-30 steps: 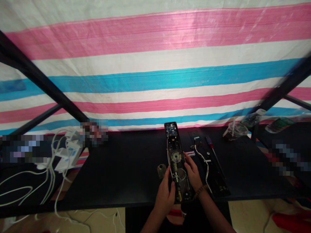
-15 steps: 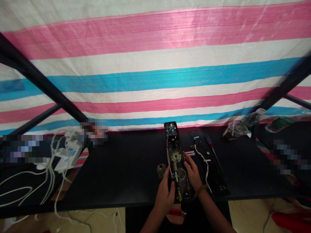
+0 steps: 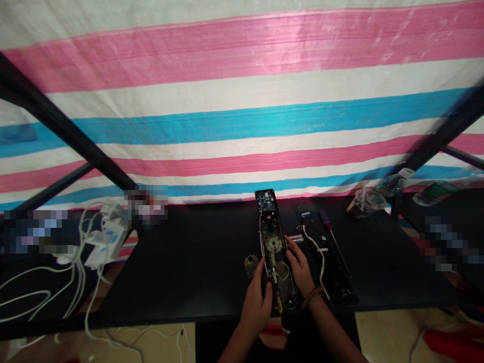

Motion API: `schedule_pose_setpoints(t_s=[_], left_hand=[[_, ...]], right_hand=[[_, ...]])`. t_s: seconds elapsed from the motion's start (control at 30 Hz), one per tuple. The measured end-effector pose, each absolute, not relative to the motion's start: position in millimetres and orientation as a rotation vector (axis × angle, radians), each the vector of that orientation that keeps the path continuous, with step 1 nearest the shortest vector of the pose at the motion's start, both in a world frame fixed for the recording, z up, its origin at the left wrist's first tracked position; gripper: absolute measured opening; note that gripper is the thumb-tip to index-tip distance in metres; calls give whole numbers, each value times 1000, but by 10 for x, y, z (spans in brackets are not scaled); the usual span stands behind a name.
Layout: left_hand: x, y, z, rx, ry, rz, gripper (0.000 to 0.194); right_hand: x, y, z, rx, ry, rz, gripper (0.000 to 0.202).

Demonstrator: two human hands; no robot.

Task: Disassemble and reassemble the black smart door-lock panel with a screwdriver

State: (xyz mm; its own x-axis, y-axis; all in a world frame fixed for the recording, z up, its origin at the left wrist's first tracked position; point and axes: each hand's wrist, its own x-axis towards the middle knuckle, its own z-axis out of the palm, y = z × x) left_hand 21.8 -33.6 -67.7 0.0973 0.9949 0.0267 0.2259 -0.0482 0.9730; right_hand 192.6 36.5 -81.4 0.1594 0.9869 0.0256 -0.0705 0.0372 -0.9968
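A long, opened black electronic door lock panel [image 3: 269, 228], as it looks, lies lengthwise in front of me, its inside facing up. It shows a blue circuit board at the far end, a round metal disc midway, thin wires and a brass-coloured piece near me. My left hand [image 3: 256, 305] grips its left edge, thumb and fingers closed against the side. My right hand [image 3: 301, 269] holds the right edge, fingertips by the disc. A small greyish metal part [image 3: 250, 265] rests just left of the panel. Undersides of both hands are hidden.
Right of the panel lie a screwdriver [image 3: 329, 228], a white cable [image 3: 320, 272] and a dark flat cover [image 3: 340, 285] on the black table [image 3: 181, 272]. A plastic cup [image 3: 368, 201] and bottle stand at back right. White cords [image 3: 81, 267] tangle at left. Striped sheeting hangs behind.
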Motion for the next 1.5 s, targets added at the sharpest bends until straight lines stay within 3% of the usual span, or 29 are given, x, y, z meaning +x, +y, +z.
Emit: schedule_pose_setpoints(t_s=[1.5], left_hand=[[211, -330, -685, 1497, 1291, 1053, 56]], right_hand=[[1935, 371, -828, -1227, -1071, 1100, 51]])
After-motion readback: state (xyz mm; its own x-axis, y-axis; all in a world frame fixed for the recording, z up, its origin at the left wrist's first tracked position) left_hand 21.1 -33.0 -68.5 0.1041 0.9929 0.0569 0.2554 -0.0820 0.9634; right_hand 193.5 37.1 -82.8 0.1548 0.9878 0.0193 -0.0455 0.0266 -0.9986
